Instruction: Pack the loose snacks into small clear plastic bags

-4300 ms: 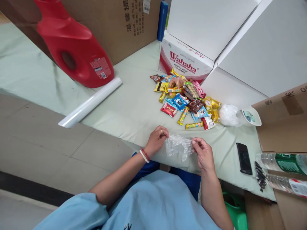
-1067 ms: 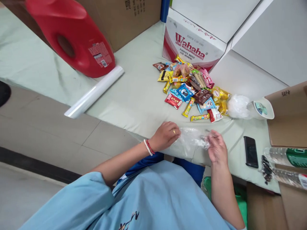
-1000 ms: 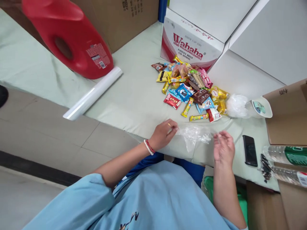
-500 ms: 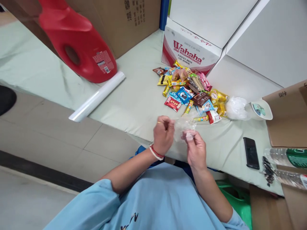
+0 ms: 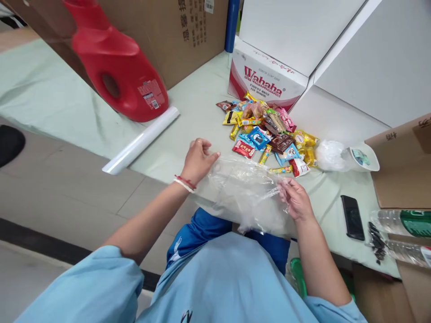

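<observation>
A thin clear plastic bag [image 5: 247, 190] is spread out between my two hands, over the near edge of the table and above my lap. At its left end my left hand [image 5: 199, 159] pinches the edge between thumb and bent fingers. My right hand [image 5: 296, 198] grips the bag's other side, with crumpled film bunched around the fingers. Just beyond the bag lies a pile of wrapped snacks, among them a red packet [image 5: 244, 148], a blue packet [image 5: 258, 137] and a brown packet [image 5: 281, 142].
To the left stand a large red jug [image 5: 124, 67] and a white roll [image 5: 141, 141]. Behind the snacks is a Wahaha carton [image 5: 266, 78]. On the right are a white bundled bag [image 5: 330, 155], a white bowl [image 5: 372, 157], a phone [image 5: 352, 217] and plastic bottles [image 5: 387, 220].
My hands have moved apart, the left one leftward and up, the right one slightly rightward. The plastic bag, bunched small between them before, is now stretched wide.
</observation>
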{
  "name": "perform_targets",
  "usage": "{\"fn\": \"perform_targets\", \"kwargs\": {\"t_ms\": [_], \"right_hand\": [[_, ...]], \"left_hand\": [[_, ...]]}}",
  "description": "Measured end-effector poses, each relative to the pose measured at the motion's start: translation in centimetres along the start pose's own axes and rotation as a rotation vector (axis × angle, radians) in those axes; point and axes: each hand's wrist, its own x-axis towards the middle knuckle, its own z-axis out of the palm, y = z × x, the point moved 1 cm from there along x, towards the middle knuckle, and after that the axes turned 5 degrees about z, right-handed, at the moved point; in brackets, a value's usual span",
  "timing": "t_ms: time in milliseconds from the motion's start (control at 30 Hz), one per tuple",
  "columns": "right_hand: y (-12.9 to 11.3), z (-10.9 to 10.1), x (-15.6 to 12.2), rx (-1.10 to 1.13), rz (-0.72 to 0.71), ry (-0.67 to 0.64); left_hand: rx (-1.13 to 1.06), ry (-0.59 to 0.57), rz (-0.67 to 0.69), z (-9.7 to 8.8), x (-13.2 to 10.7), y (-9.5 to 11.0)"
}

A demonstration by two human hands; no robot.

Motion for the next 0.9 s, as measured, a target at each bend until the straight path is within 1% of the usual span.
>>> {"fn": "perform_targets", "kwargs": {"t_ms": [33,67,100,133,167,200,233,267,300,333,400,433,500,567,600,633,667,700,733,767,800,833,900], "right_hand": [[0.3,0.2,0.8,-0.026,-0.027,0.021],[0.6,0.4,1.4,-0.048,-0.050,0.031],[0.8,0.6,1.8,-0.066,-0.065,0.029],[1.0,0.7,2.1,-0.082,-0.072,0.019],[1.1,0.8,2.3,-0.097,-0.074,0.006],[1.1,0.8,2.5,-0.111,-0.071,-0.007],[1.1,0.6,2.7,-0.124,-0.061,-0.020],[1.0,0.3,3.1,-0.140,-0.046,-0.032],[0.8,-0.2,3.6,-0.162,-0.029,-0.039],[0.5,-0.9,4.2,-0.197,-0.022,-0.027],[-0.4,-2.6,5.7,-0.279,-0.046,0.058],[-1.0,-3.5,6.4,-0.314,-0.076,0.127],[-2.1,-4.6,7.1,-0.342,-0.151,0.282],[-3.0,-4.5,6.3,-0.384,-0.281,0.407],[-3.2,-3.7,5.5,-0.458,-0.379,0.424],[-3.1,-2.7,4.3,-0.572,-0.493,0.395],[-2.7,-1.4,3.2,-0.732,-0.610,0.298],[-2.0,-0.1,2.0,-0.888,-0.694,0.140],[-1.0,0.9,1.1,-1.035,-0.739,-0.035],[0.0,1.4,0.5,-1.149,-0.753,-0.174],[1.0,1.5,0.2,-1.233,-0.741,-0.267],[1.8,1.0,0.2,-1.293,-0.715,-0.316],[2.5,-1.0,0.9,-1.338,-0.646,-0.321]], "left_hand": [[0.127,0.106,0.109,0.5,-0.2,0.0],[0.219,0.169,0.251,1.0,-0.7,0.2],[0.272,0.161,0.425,1.6,-1.3,0.5],[0.298,0.071,0.613,2.1,-2.0,0.8],[0.310,-0.090,0.790,2.7,-2.7,1.0],[0.322,-0.288,0.927,3.3,-3.4,1.0],[0.344,-0.484,1.007,3.8,-3.9,0.7],[0.381,-0.642,1.023,4.3,-4.3,0.0],[0.432,-0.747,0.984,4.6,-4.4,-0.8],[0.486,-0.798,0.915,4.8,-4.5,-1.8],[0.563,-0.825,0.787,4.8,-4.4,-3.9],[0.586,-0.826,0.756,4.7,-4.4,-4.7],[0.607,-0.816,0.751,4.4,-4.6,-5.7],[0.601,-0.792,0.788,4.2,-4.9,-5.8],[0.594,-0.778,0.804,4.1,-5.1,-5.6],[0.591,-0.763,0.812,4.2,-5.3,-5.4],[0.592,-0.747,0.811,4.2,-5.4,-5.2],[0.601,-0.729,0.799,4.2,-5.5,-5.1],[0.617,-0.709,0.776,4.2,-5.6,-5.0],[0.638,-0.689,0.747,4.2,-5.6,-5.1],[0.658,-0.673,0.719,4.2,-5.5,-5.2],[0.676,-0.664,0.697,4.1,-5.5,-5.4],[0.700,-0.670,0.678,4.0,-5.4,-5.7]]}}
